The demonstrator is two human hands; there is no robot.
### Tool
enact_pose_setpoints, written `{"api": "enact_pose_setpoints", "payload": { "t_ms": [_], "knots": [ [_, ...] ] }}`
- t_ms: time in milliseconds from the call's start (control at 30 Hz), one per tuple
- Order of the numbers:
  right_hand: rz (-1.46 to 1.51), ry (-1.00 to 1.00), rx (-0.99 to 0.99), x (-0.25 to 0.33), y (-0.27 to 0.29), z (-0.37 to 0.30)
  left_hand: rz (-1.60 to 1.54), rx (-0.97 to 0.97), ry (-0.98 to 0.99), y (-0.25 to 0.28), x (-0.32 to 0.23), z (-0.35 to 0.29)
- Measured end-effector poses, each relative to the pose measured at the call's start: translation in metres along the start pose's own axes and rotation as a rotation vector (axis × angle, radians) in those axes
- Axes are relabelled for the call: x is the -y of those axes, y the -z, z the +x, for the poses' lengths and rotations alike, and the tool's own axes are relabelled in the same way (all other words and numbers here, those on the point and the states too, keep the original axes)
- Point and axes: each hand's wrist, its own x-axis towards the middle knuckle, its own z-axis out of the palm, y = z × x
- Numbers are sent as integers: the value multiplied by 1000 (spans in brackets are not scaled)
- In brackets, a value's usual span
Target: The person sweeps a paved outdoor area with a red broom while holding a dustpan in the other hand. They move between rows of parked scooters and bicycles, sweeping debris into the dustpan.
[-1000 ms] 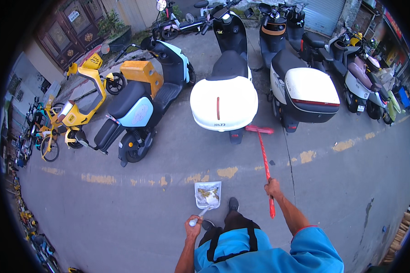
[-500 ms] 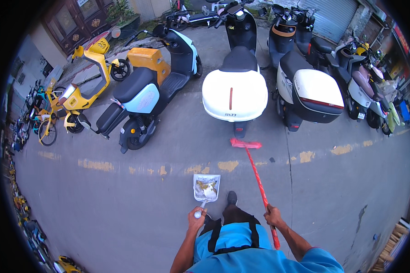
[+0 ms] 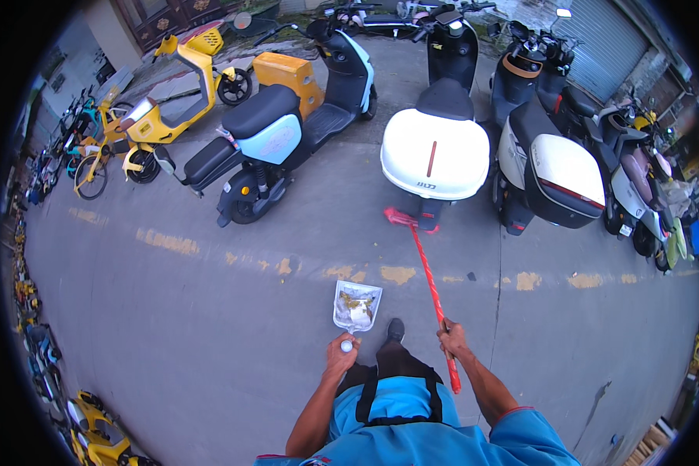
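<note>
The left hand [image 3: 340,355] is closed around the handle of a white dustpan [image 3: 356,305] that sits low over the pavement with yellowish litter in it. The right hand [image 3: 452,339] grips the shaft of a red broom [image 3: 429,281], whose head lies on the ground just under the white rear box [image 3: 435,154] of a parked scooter.

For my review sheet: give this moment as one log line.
left hand: holds dustpan | right hand: grips red broom | broom head: beneath white scooter box
</note>
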Motion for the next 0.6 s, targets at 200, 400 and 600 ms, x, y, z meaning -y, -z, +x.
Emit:
{"api": "enact_pose_setpoints", "payload": {
  "t_ms": [200, 400, 600],
  "knots": [
    [-294, 87, 164, -12, -11, -31, 22, -59, -29, -4, 15, 5],
    [-568, 23, 370, 4, 21, -118, 66, 50, 83, -5, 5, 6],
    [-307, -285, 474, 52, 52, -194, 97, 43, 54, -10, 11, 5]
  ]
}}
